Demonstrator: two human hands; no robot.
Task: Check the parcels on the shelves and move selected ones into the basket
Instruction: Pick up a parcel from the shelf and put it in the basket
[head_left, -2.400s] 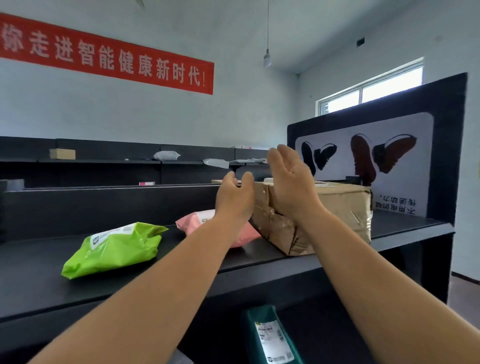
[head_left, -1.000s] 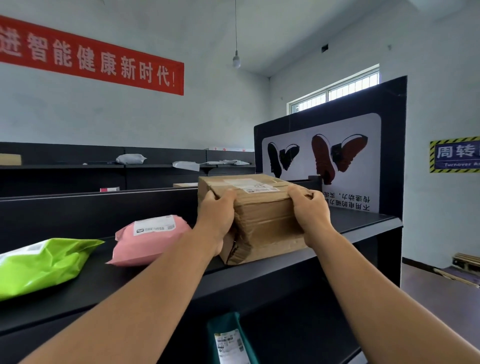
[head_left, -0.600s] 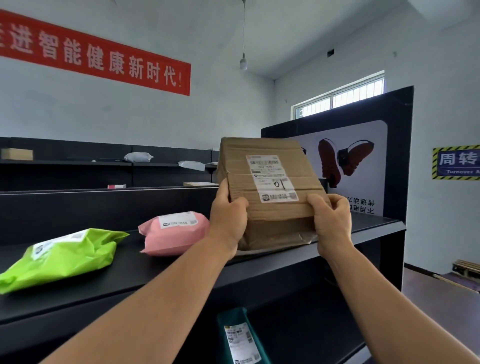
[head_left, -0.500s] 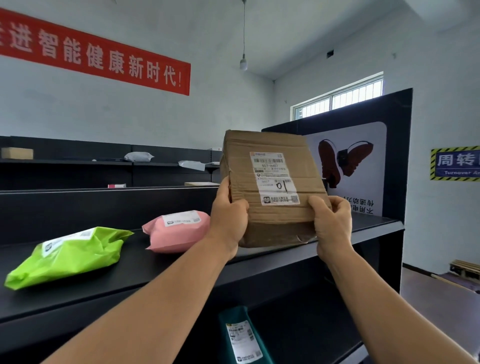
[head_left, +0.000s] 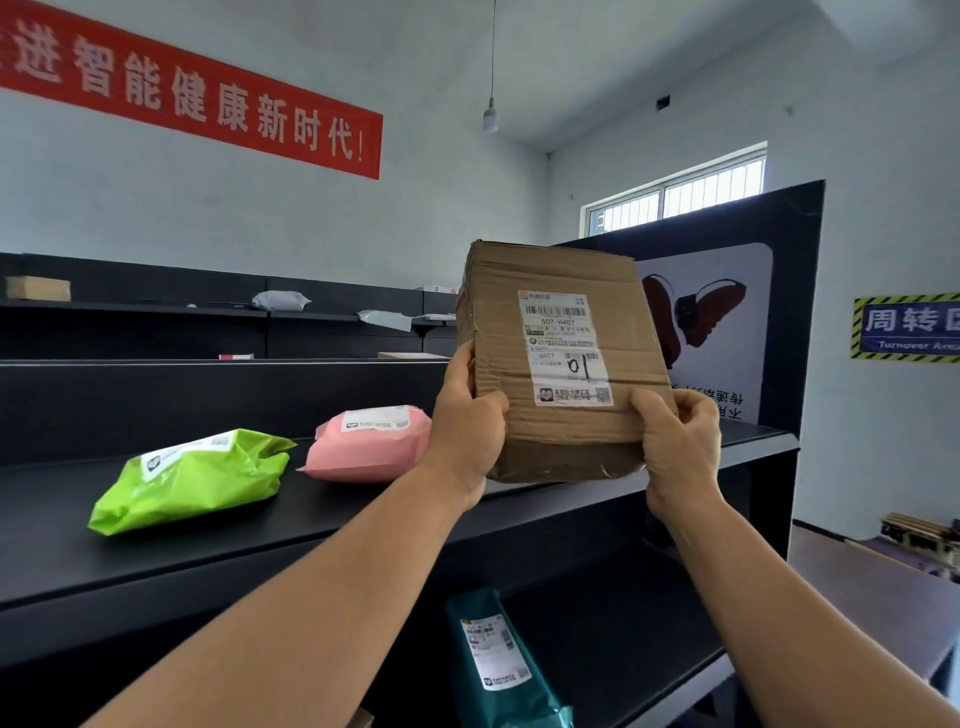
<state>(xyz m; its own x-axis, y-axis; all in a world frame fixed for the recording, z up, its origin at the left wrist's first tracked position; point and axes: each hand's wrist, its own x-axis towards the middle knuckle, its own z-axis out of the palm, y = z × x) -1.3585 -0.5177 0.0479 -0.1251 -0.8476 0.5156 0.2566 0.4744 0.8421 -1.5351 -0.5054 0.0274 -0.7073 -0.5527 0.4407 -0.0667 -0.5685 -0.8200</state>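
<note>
A worn brown cardboard parcel (head_left: 550, 436) is tilted up on its edge above the black top shelf (head_left: 62, 545), its white shipping label facing me. My left hand (head_left: 467, 431) grips its lower left side and my right hand (head_left: 675, 441) grips its lower right corner. A pink bag parcel (head_left: 369, 447) and a green bag parcel (head_left: 192, 478) lie flat on the same shelf to the left. A teal bag parcel (head_left: 498, 670) stands on the lower shelf below. No basket is in view.
A black end panel (head_left: 800, 249) with a shoe picture closes the shelf on the right. Further black shelves (head_left: 156, 312) at the back hold a small box and grey bags. A yellow-and-blue sign (head_left: 906, 326) hangs on the right wall.
Both hands took hold of the cardboard parcel lying flat on the shelf and tipped it upright, so its label now faces me. The bag parcels have stayed where they were.
</note>
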